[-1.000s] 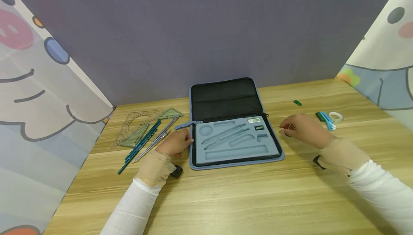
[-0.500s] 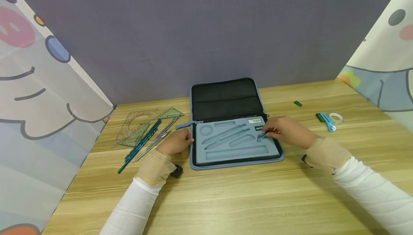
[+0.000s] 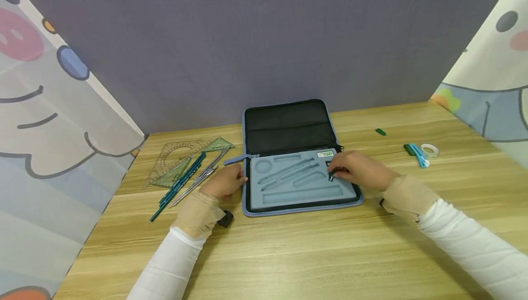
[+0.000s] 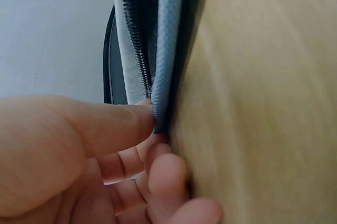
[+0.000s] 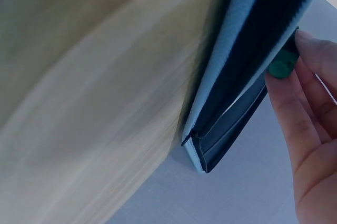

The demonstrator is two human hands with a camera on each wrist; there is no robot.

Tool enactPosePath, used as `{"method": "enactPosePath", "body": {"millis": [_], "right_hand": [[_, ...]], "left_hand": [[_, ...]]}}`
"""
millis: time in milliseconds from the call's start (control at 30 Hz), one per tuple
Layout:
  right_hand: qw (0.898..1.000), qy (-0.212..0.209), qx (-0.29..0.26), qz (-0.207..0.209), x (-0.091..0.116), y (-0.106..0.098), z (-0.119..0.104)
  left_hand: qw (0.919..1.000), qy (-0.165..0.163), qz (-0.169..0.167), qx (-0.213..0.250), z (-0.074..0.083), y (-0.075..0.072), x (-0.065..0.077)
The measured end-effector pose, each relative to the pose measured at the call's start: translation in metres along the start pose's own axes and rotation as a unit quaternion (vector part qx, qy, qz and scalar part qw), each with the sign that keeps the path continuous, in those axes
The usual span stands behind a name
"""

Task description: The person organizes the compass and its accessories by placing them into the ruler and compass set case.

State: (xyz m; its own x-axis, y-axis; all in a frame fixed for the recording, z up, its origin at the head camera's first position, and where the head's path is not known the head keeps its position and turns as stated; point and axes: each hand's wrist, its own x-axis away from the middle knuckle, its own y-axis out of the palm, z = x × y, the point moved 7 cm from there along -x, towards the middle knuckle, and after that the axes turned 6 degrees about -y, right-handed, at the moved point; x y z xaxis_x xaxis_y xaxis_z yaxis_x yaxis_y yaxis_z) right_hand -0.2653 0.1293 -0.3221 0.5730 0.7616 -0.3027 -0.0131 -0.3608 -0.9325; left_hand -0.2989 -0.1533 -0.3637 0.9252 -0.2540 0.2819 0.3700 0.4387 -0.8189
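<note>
A zip case [image 3: 305,213] lies open on the table, its black lid [image 3: 288,128] folded back. Its pale blue foam tray [image 3: 297,204] has shaped recesses; a white-and-green labelled block [image 3: 325,154] fills one at the upper right. My left hand [image 3: 222,182] pinches the case's left edge between thumb and curled fingers, beside the zip [image 4: 138,50]. Over the tray's right side, my right hand [image 3: 363,169] pinches a small dark green piece with a rounded end [image 5: 283,65], at the short angled recess. The fingers partly cover the piece, and its kind is unclear.
Left of the case lie clear set squares [image 3: 165,165], several teal pencils [image 3: 177,192] and a silver compass [image 3: 202,178]. To the right are a dark green block [image 3: 409,150], a blue-and-white tool [image 3: 420,155], a white ring [image 3: 431,150] and a small green piece [image 3: 380,132].
My right hand has moved left from the table beside the case to above the tray, carrying the small dark piece to the angled recess. My left hand has stayed at the case edge.
</note>
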Motion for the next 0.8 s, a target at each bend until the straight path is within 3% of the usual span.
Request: {"method": "enactPosePath", "body": {"millis": [433,800], "right_hand": [[1.0,0.002,-0.024,-0.011,-0.0039,0.0025,0.0001],[0.997,0.072,-0.033,-0.009,-0.0011,0.0003,0.0044]], "left_hand": [[1.0,0.002,0.003,0.0,0.0012,-0.0008,0.0014],[1.0,0.003,0.001,-0.001,0.0005,0.0004,-0.0002]]}}
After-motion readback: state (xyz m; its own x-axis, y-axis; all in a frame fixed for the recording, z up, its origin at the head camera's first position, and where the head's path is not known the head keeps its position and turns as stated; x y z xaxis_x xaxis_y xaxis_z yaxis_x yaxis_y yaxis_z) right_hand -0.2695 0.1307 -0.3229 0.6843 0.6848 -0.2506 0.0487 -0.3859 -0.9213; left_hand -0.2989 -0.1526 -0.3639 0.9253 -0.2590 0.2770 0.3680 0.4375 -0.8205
